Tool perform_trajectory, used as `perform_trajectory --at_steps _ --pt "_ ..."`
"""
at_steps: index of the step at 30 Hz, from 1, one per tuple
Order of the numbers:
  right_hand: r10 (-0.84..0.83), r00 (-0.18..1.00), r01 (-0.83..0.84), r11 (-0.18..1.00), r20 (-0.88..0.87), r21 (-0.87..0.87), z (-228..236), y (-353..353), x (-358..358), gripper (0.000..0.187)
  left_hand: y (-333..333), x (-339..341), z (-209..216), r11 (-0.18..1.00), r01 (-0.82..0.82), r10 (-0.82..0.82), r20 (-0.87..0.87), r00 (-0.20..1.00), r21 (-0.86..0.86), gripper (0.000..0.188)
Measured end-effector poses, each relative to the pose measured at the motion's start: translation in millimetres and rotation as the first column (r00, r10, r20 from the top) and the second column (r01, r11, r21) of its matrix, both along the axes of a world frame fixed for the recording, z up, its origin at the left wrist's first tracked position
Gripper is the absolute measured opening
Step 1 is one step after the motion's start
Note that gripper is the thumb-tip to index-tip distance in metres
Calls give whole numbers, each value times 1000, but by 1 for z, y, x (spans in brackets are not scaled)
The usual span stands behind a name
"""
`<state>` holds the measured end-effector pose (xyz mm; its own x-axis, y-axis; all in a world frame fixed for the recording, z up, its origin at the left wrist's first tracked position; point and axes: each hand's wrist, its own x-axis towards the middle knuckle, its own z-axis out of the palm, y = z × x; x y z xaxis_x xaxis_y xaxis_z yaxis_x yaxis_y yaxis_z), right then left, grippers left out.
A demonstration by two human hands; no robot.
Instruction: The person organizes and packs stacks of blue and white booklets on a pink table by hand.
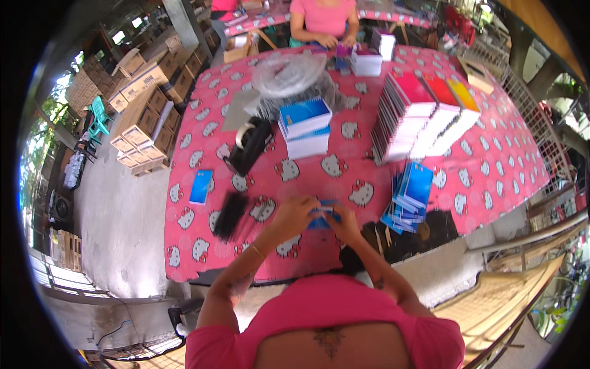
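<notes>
Near the front of the table, a small blue notebook (319,222) is between my two hands, partly hidden by the fingers. My left hand (297,213) pinches its upper left side. On its right side the fingers of my right hand (345,223) are closed. To the left lies a bundle of thin black strands (230,216), blurred, perhaps binding coils. A single blue booklet (201,187) lies flat farther left. Right of my hands is a loose, fanned pile of blue notebooks (413,192), beside a torn black sheet (439,232) at the table edge.
A pink patterned cloth covers the table (332,167). A black tape dispenser (251,147), a stack of blue notebooks (305,126) and clear plastic wrap (289,75) stand beyond my hands. Tall stacks of coloured spiral notebooks (418,117) stand right. A person (324,21) works across the table.
</notes>
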<state>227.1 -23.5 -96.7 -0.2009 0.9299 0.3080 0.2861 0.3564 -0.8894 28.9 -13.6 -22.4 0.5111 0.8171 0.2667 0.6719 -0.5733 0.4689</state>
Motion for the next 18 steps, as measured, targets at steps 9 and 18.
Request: perform_trajectory --at_steps 9,18 --pt "60 997 -71 971 -55 -228 0 0 1 22 2 -1 -2 998 1 -2 15 1000 67 25" --pt "66 998 -68 973 -19 -219 0 0 3 23 12 -3 -1 995 22 -14 87 996 -96 18"
